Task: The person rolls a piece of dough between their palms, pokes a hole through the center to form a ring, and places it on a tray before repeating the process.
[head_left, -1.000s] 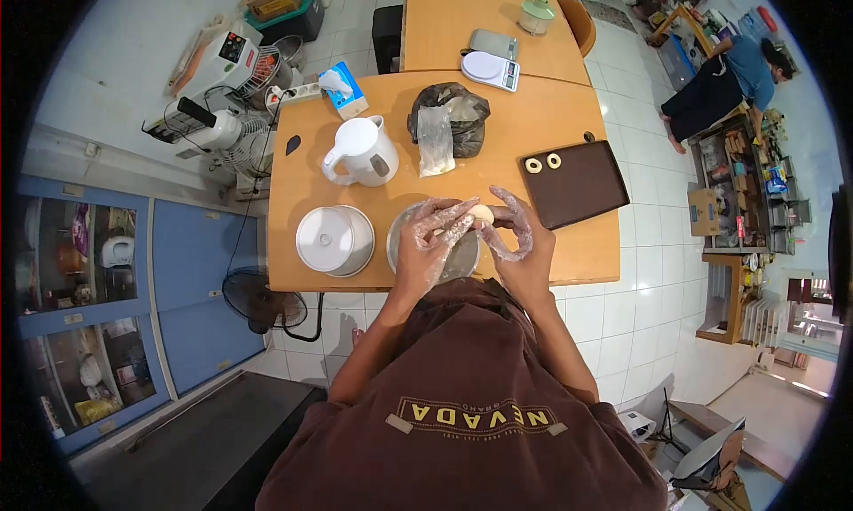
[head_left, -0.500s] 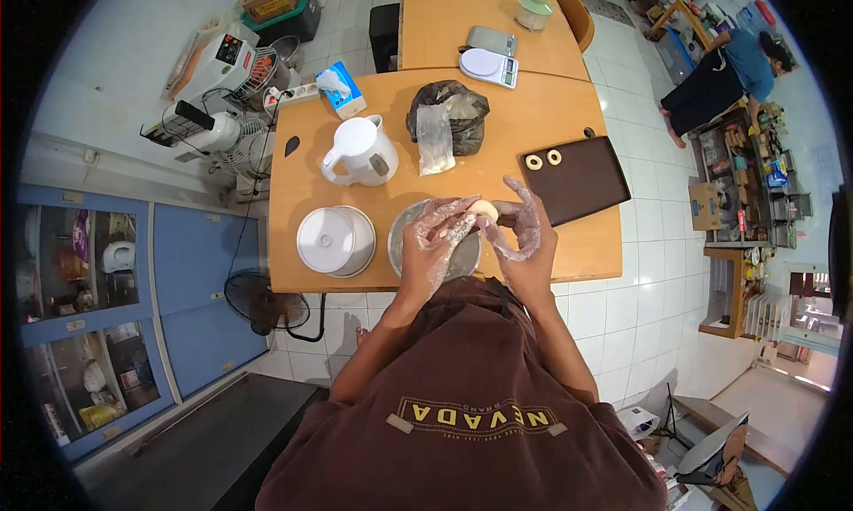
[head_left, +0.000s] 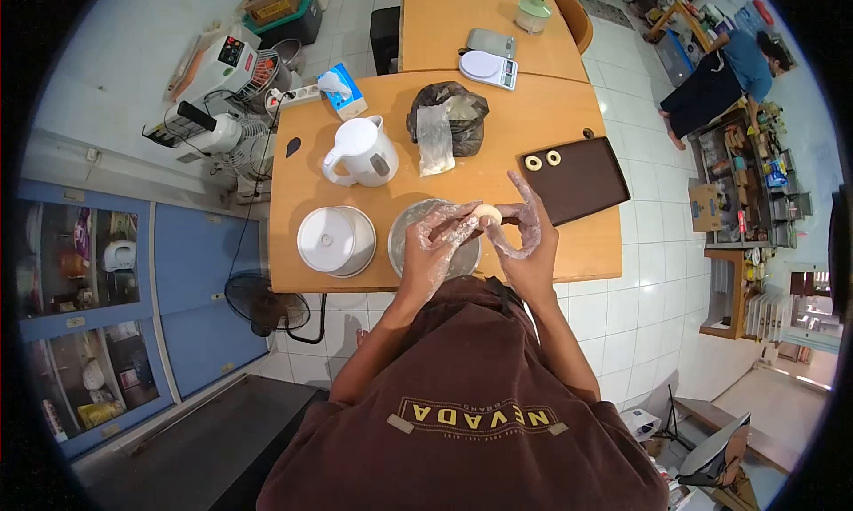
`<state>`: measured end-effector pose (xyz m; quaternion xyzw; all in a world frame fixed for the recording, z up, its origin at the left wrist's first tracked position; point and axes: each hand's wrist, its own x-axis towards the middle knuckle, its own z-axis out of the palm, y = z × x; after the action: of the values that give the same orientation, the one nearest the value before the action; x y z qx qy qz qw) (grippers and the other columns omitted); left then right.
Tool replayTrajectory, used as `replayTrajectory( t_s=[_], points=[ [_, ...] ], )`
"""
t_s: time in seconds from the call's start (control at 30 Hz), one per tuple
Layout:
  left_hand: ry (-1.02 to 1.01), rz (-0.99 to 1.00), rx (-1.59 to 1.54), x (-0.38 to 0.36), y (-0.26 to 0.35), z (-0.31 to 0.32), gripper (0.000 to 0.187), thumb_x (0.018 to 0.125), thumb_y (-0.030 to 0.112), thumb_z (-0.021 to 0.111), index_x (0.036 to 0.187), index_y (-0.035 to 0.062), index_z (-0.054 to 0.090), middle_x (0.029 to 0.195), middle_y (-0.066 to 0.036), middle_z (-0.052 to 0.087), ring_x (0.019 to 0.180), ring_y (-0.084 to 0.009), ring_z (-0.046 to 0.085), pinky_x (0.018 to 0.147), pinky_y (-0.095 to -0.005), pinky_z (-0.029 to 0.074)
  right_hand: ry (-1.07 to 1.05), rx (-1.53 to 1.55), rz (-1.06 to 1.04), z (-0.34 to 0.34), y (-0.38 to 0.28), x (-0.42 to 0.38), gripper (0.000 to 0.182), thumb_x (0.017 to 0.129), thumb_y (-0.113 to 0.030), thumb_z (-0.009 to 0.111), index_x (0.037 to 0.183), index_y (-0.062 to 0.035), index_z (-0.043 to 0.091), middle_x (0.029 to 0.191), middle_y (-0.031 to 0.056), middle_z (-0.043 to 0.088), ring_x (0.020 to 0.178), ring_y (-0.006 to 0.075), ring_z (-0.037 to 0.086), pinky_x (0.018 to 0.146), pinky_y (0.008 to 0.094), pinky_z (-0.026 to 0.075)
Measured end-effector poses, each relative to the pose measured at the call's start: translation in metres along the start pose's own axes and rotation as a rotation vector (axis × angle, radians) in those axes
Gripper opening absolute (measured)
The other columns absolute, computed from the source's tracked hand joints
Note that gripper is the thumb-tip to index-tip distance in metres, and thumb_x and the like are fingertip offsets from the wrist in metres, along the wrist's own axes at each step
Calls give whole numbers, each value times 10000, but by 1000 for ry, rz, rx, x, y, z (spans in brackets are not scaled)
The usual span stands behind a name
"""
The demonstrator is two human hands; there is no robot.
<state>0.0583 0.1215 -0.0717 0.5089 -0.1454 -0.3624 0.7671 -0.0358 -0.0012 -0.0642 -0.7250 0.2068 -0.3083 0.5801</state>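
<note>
A small pale dough piece [head_left: 487, 212], pinched from both sides.
From here, the left hand [head_left: 433, 244], partly over the metal bowl [head_left: 402, 235], clamps its left side; the right hand [head_left: 530, 244], one finger raised, closes on the other, just as near. The piece looks round, with no clear long axis; beyond the right hand lies the dark tray [head_left: 582, 187], bearing two pale rings [head_left: 533, 163].

The uppermost finger [head_left: 522, 189] of the right hand [head_left: 538, 240], earlier bent nearer the grip, was found raised straighter and farther above it. The dough piece [head_left: 487, 211] had shifted slightly rightward with the grip; whether it had turned could not be determined.
</note>
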Motion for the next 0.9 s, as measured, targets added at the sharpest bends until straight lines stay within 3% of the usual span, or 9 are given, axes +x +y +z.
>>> replayTrajectory(
  t_s=[0.23, 0.33, 0.43, 0.53, 0.63, 0.73, 0.83, 0.9],
  points=[
    [16, 19, -285, -1, -16, 1, 261, 981, -4, 654, 1229, -53, 589, 1198, -149, 664, 1102, -210, 682, 1019, -358, 574, 68, 5, 8, 5, 3, 0, 693, 882, -56, 779, 1502, -12, 473, 957, 100, 756, 882, 167, 699, 862, 340, 536],
    [13, 34, -197, -2, -14, 2, 275, 968, -20, 666, 1232, -57, 600, 1194, -141, 668, 1109, -201, 677, 1016, -352, 565, -17, -157, -38, -4, -3, 2, 698, 877, -53, 777, 1504, -21, 472, 932, 102, 753, 866, 174, 698, 853, 350, 533],
    [15, 45, 51, -2, -8, 1, 285, 958, -33, 673, 1233, -61, 605, 1183, -131, 670, 1121, -188, 669, 1002, -336, 561, -59, -186, -44, -7, -6, 1, 695, 871, -47, 778, 1499, -29, 481, 917, 105, 752, 854, 176, 695, 854, 359, 531],
    [-18, -18, 101, -2, -4, -2, 281, 964, -17, 673, 1233, -63, 608, 1173, -122, 670, 1127, -178, 663, 989, -321, 559, -99, -195, -23, -10, -9, 2, 693, 873, -41, 776, 1496, -19, 475, 938, 109, 756, 862, 177, 699, 868, 354, 535],
    [-19, 26, 16, 0, -13, -6, 274, 974, 6, 669, 1234, -57, 608, 1173, -116, 671, 1126, -176, 663, 991, -318, 560, -60, -2, -6, -5, 2, 0, 699, 873, -35, 776, 1498, -8, 463, 957, 114, 759, 883, 180, 702, 883, 350, 539],
    [33, -73, -244, -2, -16, -2, 253, 980, 18, 663, 1221, -44, 614, 1171, -109, 664, 1122, -170, 659, 982, -316, 561, -16, 102, 56, -2, 3, -2, 692, 879, -37, 774, 1495, 1, 461, 972, 116, 759, 911, 180, 704, 893, 349, 540],
    [-20, -37, -199, -1, -18, -5, 247, 973, 33, 685, 1201, -34, 620, 1173, -95, 654, 1103, -164, 658, 968, -313, 562, -38, 12, 29, -5, 4, -2, 690, 872, -25, 767, 1490, -9, 459, 966, 119, 758, 921, 188, 708, 896, 357, 538],
    [-42, 17, 46, -1, -15, -5, 253, 963, 32, 700, 1193, -37, 620, 1159, -90, 655, 1091, -162, 659, 957, -312, 564, -81, -76, -14, -9, 0, -1, 698, 865, -14, 761, 1490, -16, 450, 962, 122, 758, 925, 199, 712, 899, 362, 538]
  ],
)
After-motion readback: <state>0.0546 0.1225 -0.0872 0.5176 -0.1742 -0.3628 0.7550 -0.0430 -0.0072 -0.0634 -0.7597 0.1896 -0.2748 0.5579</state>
